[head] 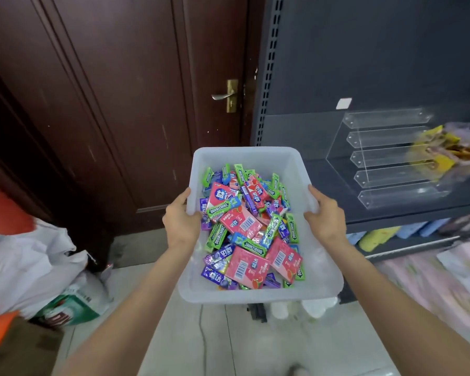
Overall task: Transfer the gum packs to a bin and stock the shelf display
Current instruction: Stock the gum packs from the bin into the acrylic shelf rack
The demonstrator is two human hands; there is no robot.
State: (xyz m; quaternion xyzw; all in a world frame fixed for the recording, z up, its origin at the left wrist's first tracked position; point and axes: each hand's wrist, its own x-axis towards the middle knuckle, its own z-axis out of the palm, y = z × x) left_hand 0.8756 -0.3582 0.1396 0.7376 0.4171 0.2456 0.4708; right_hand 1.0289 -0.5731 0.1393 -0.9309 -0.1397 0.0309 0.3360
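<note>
A translucent white plastic bin (244,154) is held in the air in front of me. It is filled with several gum packs (251,226) in green, pink, purple and blue wrappers, piled loosely. My left hand (181,219) grips the bin's left rim, thumb over the edge. On the opposite rim, my right hand (324,217) grips in the same way. To the right, a clear acrylic tiered display (391,156) with several stepped rows stands on the dark shelf (407,213); no gum shows in its rows.
A dark brown door (120,104) with a brass handle (227,95) is behind the bin. White plastic bags (33,264) and a carton lie on the floor at left. A bag of yellow snacks (445,150) sits at the shelf's right end. Lower shelves hold folded cloths.
</note>
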